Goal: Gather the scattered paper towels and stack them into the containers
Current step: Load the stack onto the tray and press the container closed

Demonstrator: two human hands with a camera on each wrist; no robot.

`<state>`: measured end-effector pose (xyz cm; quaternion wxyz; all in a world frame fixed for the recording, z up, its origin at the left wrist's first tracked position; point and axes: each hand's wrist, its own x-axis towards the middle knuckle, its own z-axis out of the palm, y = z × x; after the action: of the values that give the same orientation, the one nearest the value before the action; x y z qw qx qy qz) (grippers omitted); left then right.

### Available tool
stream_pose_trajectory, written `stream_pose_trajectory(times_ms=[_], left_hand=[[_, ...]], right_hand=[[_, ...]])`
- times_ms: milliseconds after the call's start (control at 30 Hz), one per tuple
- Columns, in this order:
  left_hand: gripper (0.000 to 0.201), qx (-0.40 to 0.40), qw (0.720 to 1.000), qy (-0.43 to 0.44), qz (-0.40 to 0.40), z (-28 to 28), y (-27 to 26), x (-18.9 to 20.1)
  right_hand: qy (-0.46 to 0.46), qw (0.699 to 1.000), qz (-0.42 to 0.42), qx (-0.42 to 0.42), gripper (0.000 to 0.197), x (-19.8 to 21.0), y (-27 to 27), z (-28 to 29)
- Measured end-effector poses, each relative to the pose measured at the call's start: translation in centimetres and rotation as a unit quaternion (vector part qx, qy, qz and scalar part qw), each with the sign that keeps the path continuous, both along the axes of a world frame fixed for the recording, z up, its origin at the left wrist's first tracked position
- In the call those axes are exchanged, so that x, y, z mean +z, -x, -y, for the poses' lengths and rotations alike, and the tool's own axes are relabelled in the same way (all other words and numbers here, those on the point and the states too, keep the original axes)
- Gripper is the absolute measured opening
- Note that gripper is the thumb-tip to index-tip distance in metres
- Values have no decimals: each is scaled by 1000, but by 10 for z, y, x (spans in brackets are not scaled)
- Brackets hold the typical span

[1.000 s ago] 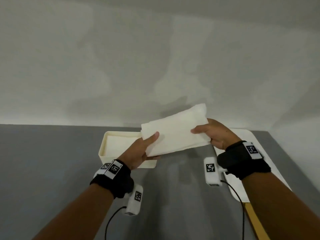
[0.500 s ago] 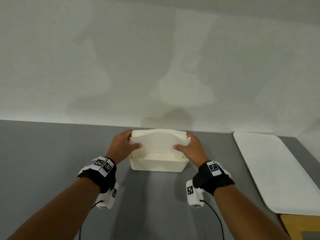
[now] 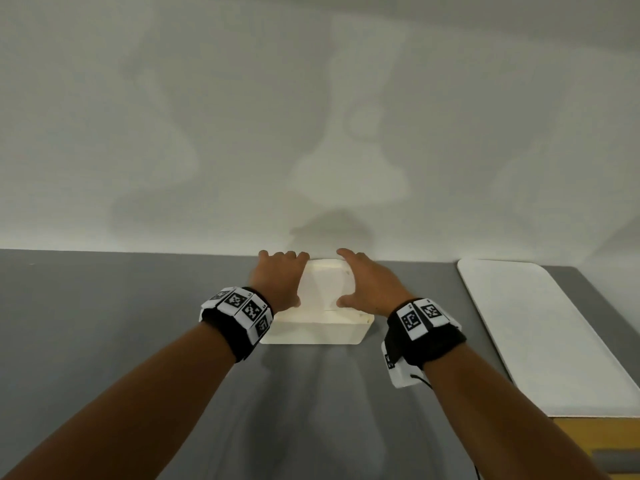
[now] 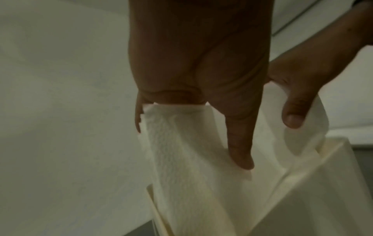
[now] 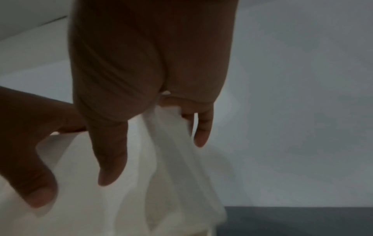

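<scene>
A stack of white paper towels (image 3: 325, 284) sits bowed in the open top of a cream rectangular container (image 3: 311, 332) on the grey table. My left hand (image 3: 278, 282) holds the stack's left end and my right hand (image 3: 367, 285) its right end. In the left wrist view the towels (image 4: 181, 159) are pinched between my thumb and the fingers behind them, just above the container wall (image 4: 322, 191). The right wrist view shows the towels (image 5: 161, 175) running down between my thumb and fingers. The inside of the container is hidden.
A long white tray (image 3: 540, 327) lies flat at the right of the table. A yellow wooden surface (image 3: 595, 434) shows beyond its near end. A pale wall rises just behind the container. Bare grey tabletop (image 3: 104, 323) spreads to the left and front.
Both hands carried the towel stack from mid-air, right of the container, down into its open top. The thumbs now sit on the near side and the fingers over the far edge.
</scene>
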<state>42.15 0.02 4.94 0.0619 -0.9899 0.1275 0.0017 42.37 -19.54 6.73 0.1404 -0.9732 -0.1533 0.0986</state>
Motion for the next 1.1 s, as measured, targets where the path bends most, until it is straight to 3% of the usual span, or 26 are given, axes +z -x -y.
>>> stream_pose_trajectory(times_ms=[133, 233, 300, 400, 500, 600, 700, 800, 867, 900, 967, 1000, 1033, 1067, 1100], left_hand=[[71, -6, 1000, 12, 6, 1, 0, -9], [59, -14, 999, 45, -3, -7, 1, -13], [55, -20, 998, 62, -11, -10, 0, -14], [55, -35, 997, 72, -17, -10, -1, -16], [53, -53, 998, 46, -2, -8, -3, -14], [49, -69, 997, 27, 0, -6, -5, -11], [44, -75, 997, 18, -4, -4, -4, -6], [41, -46, 996, 73, -23, -8, -3, 1], [40, -6, 981, 185, -63, -15, -3, 6], [37, 18, 958, 268, -95, -19, -2, 10], [31, 56, 877, 453, -150, -24, 0, 16], [30, 64, 829, 529, -169, -24, 2, 20], [31, 67, 787, 584, -187, -21, 6, 23], [33, 68, 753, 622, -204, -17, 8, 25], [35, 68, 727, 647, -221, -13, 10, 25]], right_hand=[[-40, 994, 92, -33, 89, -6, 0, 4], [-134, 985, 59, -95, 81, -8, -1, 18], [-160, 977, 79, -115, 64, -11, 5, 25], [-95, 981, 153, -73, 44, -14, 16, 25], [-41, 974, 222, -36, 59, -12, 15, 15], [80, 980, 176, 40, 78, -4, 1, 0], [164, 975, 115, 100, 48, 0, -11, -16], [79, 992, 72, 63, 30, 11, -21, -10], [-95, 995, 30, -25, 41, 15, -26, 7], [-229, 970, 0, -86, 55, 14, -27, 16], [-483, 850, -75, -197, 84, 6, -23, 28], [-557, 789, -130, -225, 101, 0, -19, 29], [-593, 746, -191, -235, 114, -7, -15, 26], [-606, 720, -244, -235, 118, -12, -10, 21], [-616, 703, -279, -221, 109, -15, -7, 14]])
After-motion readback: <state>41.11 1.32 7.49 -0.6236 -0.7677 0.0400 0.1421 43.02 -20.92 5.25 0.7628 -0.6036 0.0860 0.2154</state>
